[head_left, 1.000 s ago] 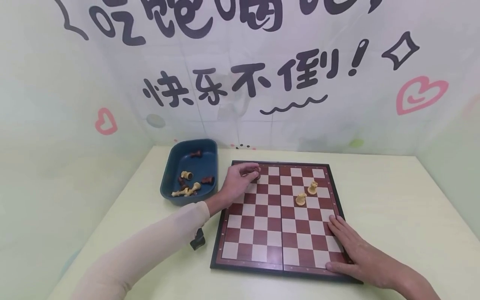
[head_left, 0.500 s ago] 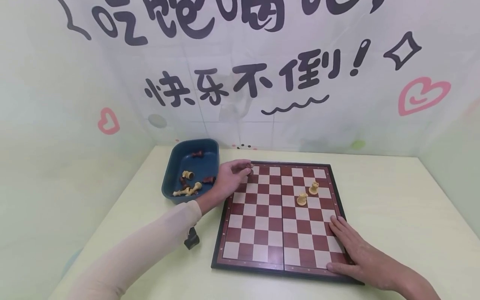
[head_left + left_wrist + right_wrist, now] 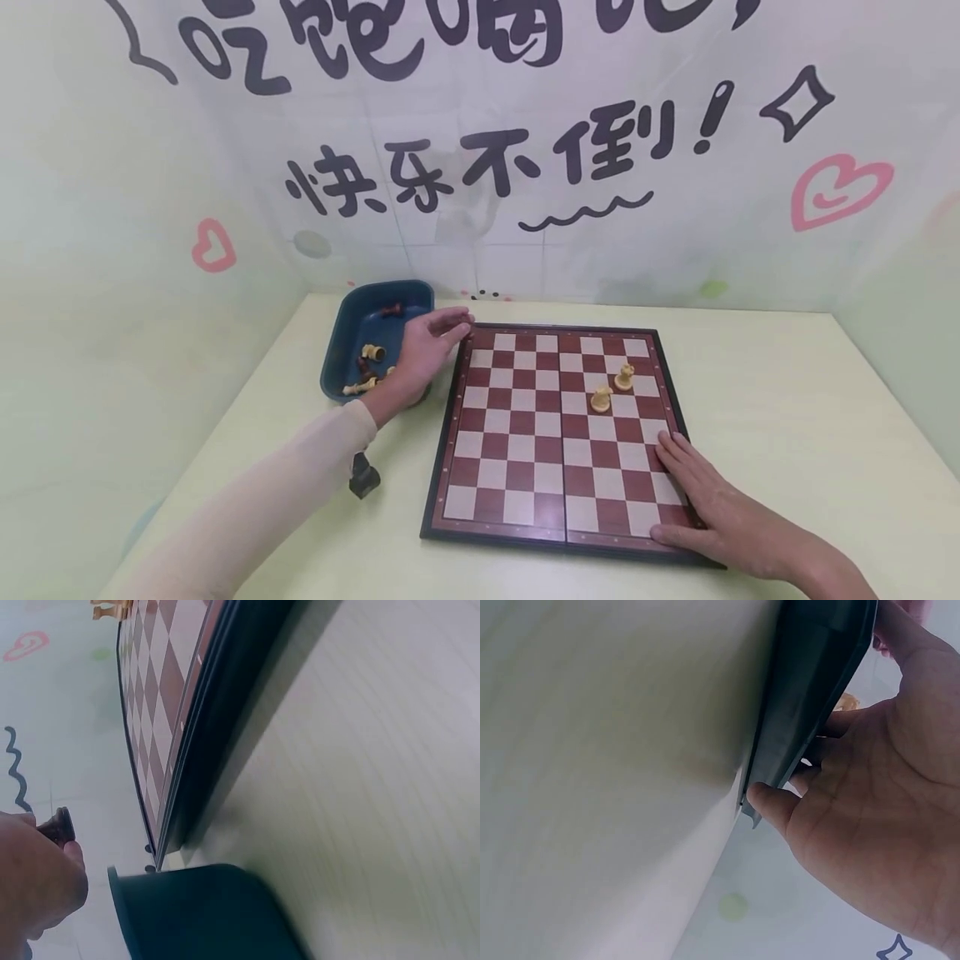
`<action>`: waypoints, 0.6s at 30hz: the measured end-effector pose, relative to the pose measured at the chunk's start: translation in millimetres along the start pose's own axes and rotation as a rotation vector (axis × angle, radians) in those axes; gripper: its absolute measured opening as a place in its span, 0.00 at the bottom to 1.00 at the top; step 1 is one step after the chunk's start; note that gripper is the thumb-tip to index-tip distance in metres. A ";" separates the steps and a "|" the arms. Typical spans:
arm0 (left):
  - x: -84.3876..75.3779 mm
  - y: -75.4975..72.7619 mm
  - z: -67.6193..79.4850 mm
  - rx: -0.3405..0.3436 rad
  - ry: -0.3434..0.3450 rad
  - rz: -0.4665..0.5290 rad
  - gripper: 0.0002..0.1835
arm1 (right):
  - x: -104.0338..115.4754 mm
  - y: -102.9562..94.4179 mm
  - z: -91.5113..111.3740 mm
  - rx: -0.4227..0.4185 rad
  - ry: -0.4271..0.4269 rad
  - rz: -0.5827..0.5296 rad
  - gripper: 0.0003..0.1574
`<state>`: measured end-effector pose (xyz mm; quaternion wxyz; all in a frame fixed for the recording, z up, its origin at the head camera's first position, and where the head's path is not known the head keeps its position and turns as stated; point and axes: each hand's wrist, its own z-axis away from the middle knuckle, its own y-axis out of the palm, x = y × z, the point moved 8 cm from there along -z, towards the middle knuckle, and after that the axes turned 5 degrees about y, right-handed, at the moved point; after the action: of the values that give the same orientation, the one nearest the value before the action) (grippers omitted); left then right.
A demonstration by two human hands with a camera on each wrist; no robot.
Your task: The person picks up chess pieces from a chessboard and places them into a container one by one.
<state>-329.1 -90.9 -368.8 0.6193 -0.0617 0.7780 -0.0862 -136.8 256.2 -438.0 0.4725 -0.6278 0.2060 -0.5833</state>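
My left hand (image 3: 427, 348) is over the right side of a dark blue bin (image 3: 335, 342), near the far left corner of a chessboard (image 3: 523, 446). It pinches a dark brown chess piece (image 3: 57, 826), whose base shows between the fingers in the left wrist view; the rest is hidden. My right hand (image 3: 723, 515) rests on the board's near right edge with fairly straight fingers. In the right wrist view, the right hand (image 3: 877, 802) lies along the black side of the board. Two cream chess pieces stand on the board, a knight (image 3: 601, 399) and another piece (image 3: 624, 377) behind it.
Inside the bin lie several loose pieces, among them a cream one (image 3: 372, 352) and a dark red one (image 3: 392, 309). Pale table surface (image 3: 787, 392) extends right of the board. A printed wall sheet (image 3: 480, 258) stands behind the table.
My left hand has moved left with the dark chess piece, from the board's far left squares to over the bin's right side. The right hand and the cream pieces stay put.
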 end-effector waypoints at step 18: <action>7.0 -44.1 -4.3 -0.012 -0.006 -0.018 0.16 | 0.5 0.0 0.2 0.008 0.004 -0.018 0.63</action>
<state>-335.3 -135.2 -365.2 0.6204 -0.0729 0.7760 -0.0870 -136.5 255.9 -437.7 0.4695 -0.6265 0.1989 -0.5895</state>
